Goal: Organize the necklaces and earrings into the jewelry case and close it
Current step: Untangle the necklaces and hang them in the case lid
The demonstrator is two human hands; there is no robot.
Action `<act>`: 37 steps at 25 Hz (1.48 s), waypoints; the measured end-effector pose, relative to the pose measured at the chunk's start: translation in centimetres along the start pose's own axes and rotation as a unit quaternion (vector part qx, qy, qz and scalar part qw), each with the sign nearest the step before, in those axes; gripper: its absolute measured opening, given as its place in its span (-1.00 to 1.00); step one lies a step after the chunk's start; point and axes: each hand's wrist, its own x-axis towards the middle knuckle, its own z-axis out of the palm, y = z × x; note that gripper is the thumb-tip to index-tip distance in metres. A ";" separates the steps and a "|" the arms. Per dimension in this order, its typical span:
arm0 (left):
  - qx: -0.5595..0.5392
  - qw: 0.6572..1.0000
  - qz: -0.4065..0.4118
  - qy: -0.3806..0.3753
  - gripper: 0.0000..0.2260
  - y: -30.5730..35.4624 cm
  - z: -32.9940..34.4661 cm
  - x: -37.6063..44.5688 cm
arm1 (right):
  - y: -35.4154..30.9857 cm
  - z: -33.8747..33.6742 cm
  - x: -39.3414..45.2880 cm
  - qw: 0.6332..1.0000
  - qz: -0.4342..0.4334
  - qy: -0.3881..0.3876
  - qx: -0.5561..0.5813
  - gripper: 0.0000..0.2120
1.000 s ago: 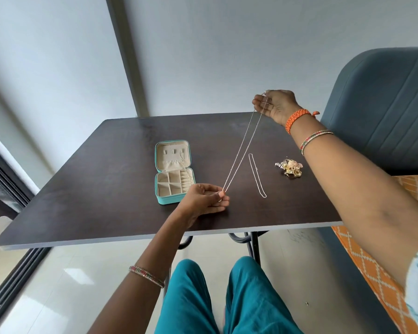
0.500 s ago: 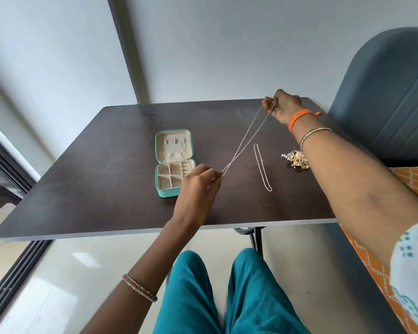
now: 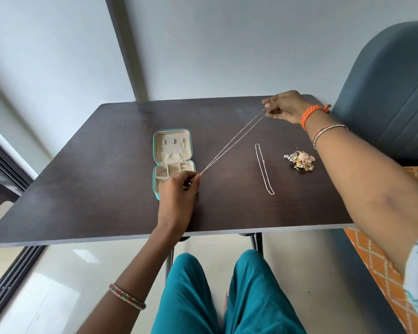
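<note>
we hold the thin silver chain necklace (image 3: 232, 142) taut above the dark wooden table (image 3: 106, 189), left hand (image 3: 179, 189) and right hand (image 3: 284, 108) each pinching an end in a closed grip, and next we likely must lower it into the open teal jewelry case (image 3: 173, 150).
</note>
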 end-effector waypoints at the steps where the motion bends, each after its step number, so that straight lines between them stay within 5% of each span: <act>1: 0.001 1.000 -0.003 0.011 -0.89 0.0 -0.2 0.2 | 0.2 -0.4 0.1 0.999 -0.012 0.013 -0.043 -0.85; 6: -0.015 0.999 -0.003 0.029 -0.89 -0.1 -0.6 0.9 | 1.7 -0.4 0.5 0.981 -0.101 0.097 -0.136 -0.90; 12: -0.094 0.990 -0.093 0.056 -0.92 -1.3 -2.3 2.1 | 2.5 -0.2 -1.0 0.949 -0.159 0.031 -0.270 -0.86; 15: -0.090 0.987 -0.108 0.074 -0.86 -1.7 -3.0 3.2 | 2.2 -0.1 -2.0 0.998 -0.057 -0.017 -0.028 -0.89; 17: -0.087 0.986 -0.114 0.089 -0.85 -1.9 -3.3 3.7 | 1.9 -0.4 -2.8 0.982 -0.006 -0.092 0.164 -0.77; 19: -0.082 0.984 -0.117 0.107 -0.86 -2.2 -3.7 4.2 | 1.2 -0.4 -3.5 0.965 -0.001 -0.163 0.207 -0.76; 23: -0.080 0.982 -0.111 0.126 -0.91 -2.9 -4.6 5.1 | -0.4 0.1 -4.0 0.988 -0.050 -0.139 -0.042 -0.67; 25: -0.073 0.985 -0.096 0.123 -0.91 -2.9 -4.6 5.1 | -0.6 0.0 -3.8 0.964 -0.118 -0.097 -0.217 -0.66; 28: -0.039 0.996 -0.026 0.077 -0.88 -1.8 -4.2 4.3 | -0.3 -0.4 -3.4 0.886 -0.182 -0.057 -0.424 -0.83; 31: 0.025 0.994 0.101 0.017 -0.91 -1.0 -3.5 3.5 | 0.4 -0.5 -2.2 0.835 -0.210 0.006 -0.509 -0.92; 37: 0.192 0.894 0.367 -0.168 -0.74 -0.3 1.1 0.9 | 3.0 -0.2 1.4 0.862 -0.210 0.090 -0.452 -0.91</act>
